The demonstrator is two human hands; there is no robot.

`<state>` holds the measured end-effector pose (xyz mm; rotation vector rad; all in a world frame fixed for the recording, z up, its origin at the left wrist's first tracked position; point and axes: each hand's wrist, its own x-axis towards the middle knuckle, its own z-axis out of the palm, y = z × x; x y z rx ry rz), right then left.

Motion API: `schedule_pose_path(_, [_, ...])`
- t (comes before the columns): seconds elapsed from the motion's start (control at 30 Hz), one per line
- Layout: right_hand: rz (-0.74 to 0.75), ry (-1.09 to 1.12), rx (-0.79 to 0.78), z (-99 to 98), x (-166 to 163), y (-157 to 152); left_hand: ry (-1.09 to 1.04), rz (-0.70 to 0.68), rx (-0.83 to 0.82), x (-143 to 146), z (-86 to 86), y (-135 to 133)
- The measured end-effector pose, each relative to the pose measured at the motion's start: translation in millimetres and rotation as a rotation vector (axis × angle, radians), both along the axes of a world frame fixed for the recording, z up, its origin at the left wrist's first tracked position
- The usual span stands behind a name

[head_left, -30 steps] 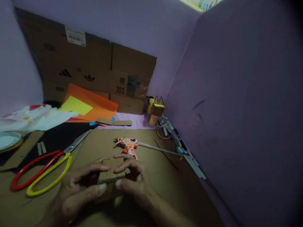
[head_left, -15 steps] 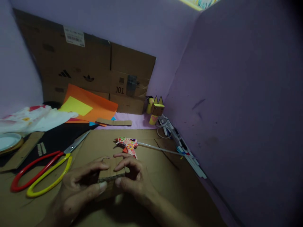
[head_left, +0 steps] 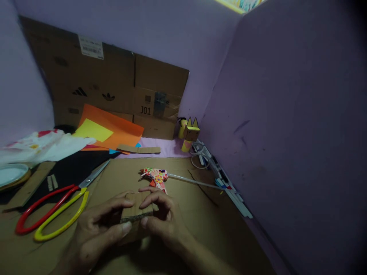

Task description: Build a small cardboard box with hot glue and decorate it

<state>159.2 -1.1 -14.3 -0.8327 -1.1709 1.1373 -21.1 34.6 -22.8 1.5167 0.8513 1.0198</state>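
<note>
A small cardboard box (head_left: 137,208) is between my two hands, low in the middle of the view. My left hand (head_left: 99,229) grips its left side, thumb on the front and fingers along the top edge. Around its right side closes my right hand (head_left: 164,217), with a finger bent over the top and the thumb on the front edge. The box's underside is in shadow. Just beyond my right fingers lies a flower-patterned glue gun (head_left: 156,177), a long glue stick (head_left: 195,180) running out of its back.
Scissors (head_left: 61,210) with red and yellow handles lie to the left. Orange paper (head_left: 123,130) and a cardboard strip (head_left: 140,149) are behind, before a large cardboard sheet (head_left: 114,76). A small cardboard animal figure (head_left: 191,133) stands near the right wall, beside several glue sticks (head_left: 239,204).
The whole view has shifted very slightly. Both hands keep the same hold on the cardboard box; nothing else has visibly moved.
</note>
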Motion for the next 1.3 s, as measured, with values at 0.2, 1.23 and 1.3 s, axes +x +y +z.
schedule_pose_path(0.2, [-0.004, -0.025, -0.024, -0.7, 0, 0, -0.080, 0.015, -0.055, 0, -12.5, -1])
schedule_pose_path(1.23, [-0.063, -0.057, -0.135, -13.1, -2, -4, -0.346, -0.077, -0.192, 17, 3.3, -5])
schedule_pose_path(1.3, [-0.065, -0.050, -0.135, -11.9, -3, -4, -0.383, -0.096, -0.194, 18, 3.9, -5])
